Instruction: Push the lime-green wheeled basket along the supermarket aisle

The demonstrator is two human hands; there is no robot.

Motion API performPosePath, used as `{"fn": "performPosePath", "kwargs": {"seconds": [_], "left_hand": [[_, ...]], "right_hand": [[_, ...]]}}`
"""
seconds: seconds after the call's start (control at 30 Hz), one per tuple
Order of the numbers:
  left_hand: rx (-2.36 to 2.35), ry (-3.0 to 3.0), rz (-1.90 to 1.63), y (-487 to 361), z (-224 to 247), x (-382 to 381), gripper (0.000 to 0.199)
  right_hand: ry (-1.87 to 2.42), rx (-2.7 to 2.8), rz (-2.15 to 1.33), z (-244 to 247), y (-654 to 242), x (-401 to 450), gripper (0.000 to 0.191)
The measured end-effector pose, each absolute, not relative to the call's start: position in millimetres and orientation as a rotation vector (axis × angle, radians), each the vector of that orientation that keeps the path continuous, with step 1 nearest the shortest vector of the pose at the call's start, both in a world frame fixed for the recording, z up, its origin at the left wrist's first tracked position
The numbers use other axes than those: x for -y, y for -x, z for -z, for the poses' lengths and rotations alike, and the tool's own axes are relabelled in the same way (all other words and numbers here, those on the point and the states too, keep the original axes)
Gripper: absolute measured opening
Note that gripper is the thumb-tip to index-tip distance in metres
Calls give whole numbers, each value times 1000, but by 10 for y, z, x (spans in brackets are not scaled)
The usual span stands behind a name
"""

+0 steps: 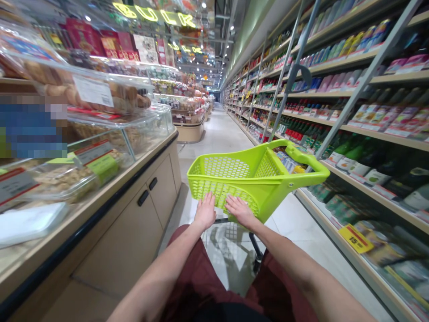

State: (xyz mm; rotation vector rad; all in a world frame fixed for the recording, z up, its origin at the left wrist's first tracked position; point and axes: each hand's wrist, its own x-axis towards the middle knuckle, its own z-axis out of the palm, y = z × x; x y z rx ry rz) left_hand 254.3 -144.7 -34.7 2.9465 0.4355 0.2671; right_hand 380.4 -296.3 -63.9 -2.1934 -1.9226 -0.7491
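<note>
**Both hands rest flat on a lime-green trolley**

At the bottom of the frame you see your forearms and your maroon shorts (pixel 197 268). Your left hand (pixel 205 211) and your right hand (pixel 238 210) lie on the near mesh side of a lime-green plastic shopping trolley (pixel 268 169), in the lower middle of the frame. The fingers (pixel 208 200) of both hands are a little spread and flat, and they pinch nothing. Only green mesh shows inside the basket, so no goods are collected at this moment. Under the trolley are white floor tiles (pixel 298 219), and its long handle (pixel 301 154) runs toward the right. On the left stands a wooden counter (pixel 124 228) with glass cases of baked goods (pixel 97 96). On the right, tall shelves (pixel 368 134) carry bottles and a yellow price tag (pixel 355 238). At the upper left, farther away, hangs a lit "BULK" sign (pixel 154 13).
</note>
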Motion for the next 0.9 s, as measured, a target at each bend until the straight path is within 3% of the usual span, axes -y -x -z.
{"fn": "performPosePath", "kwargs": {"seconds": [0.17,0.47,0.73,0.9], "left_hand": [[-482,-2925,-289,-2579,325,1273,63],[-510,-2907,-271,-2432,500,1015,64],[-725,-2872,-250,-2344,530,666,63],[-729,-2887,-257,-2274,456,630,63]], "right_hand": [[2125,1804,862,124,-3931,2460,41],[2144,2062,704,757,-3756,2341,25],[2015,1996,772,58,-3689,1451,32],[2047,2142,689,326,-3690,1293,30]]}}
